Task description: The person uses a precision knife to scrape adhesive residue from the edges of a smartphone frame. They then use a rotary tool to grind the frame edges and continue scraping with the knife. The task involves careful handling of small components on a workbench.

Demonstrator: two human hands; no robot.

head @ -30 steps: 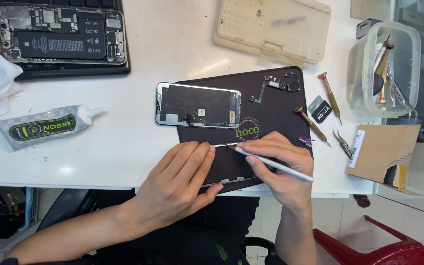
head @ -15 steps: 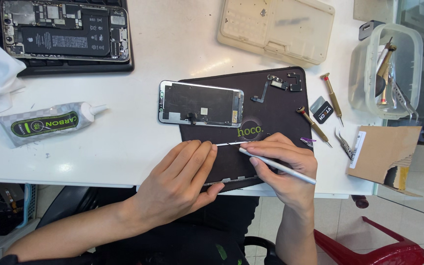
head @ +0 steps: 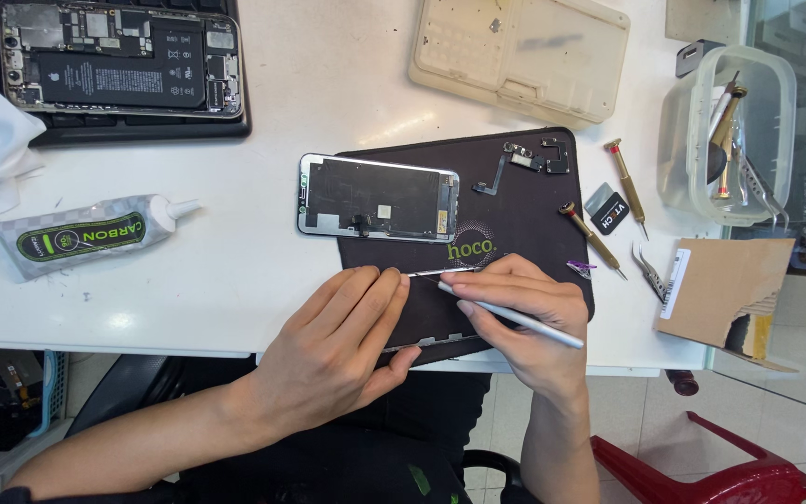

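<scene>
meanwhile the left hand point(head: 342, 341) lay flat, pinning a phone frame point(head: 426, 336) at the near edge of a dark mat point(head: 524, 201), as the right hand point(head: 524, 313) gripped a silver tool point(head: 515, 317) against it; a screen point(head: 378, 198) lay just beyond.

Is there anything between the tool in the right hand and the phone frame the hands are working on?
Nothing visible. The right hand holds the silver tool with its tip right at the upper edge of the phone frame, which the left hand presses flat on the dark mat.
</scene>
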